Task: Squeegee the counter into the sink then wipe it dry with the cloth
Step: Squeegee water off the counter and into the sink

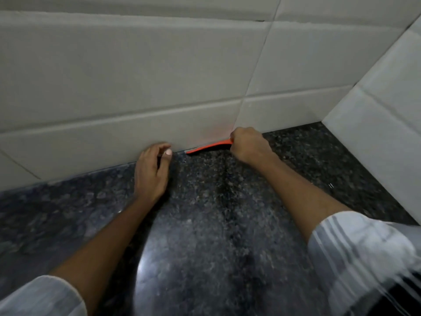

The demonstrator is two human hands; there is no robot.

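A dark speckled granite counter (205, 224) fills the lower half of the view and meets a tiled wall at the back. My right hand (248, 144) is shut on an orange squeegee (208, 148), whose blade lies along the joint between counter and wall. My left hand (151, 172) rests flat on the counter just left of the blade, fingers apart, fingertips against the wall. Neither the sink nor the cloth is in view.
Pale grey wall tiles (136, 76) rise behind the counter. A second tiled wall (382, 133) closes the right side and forms a corner at the back right. A light reflection shines on the counter near the front.
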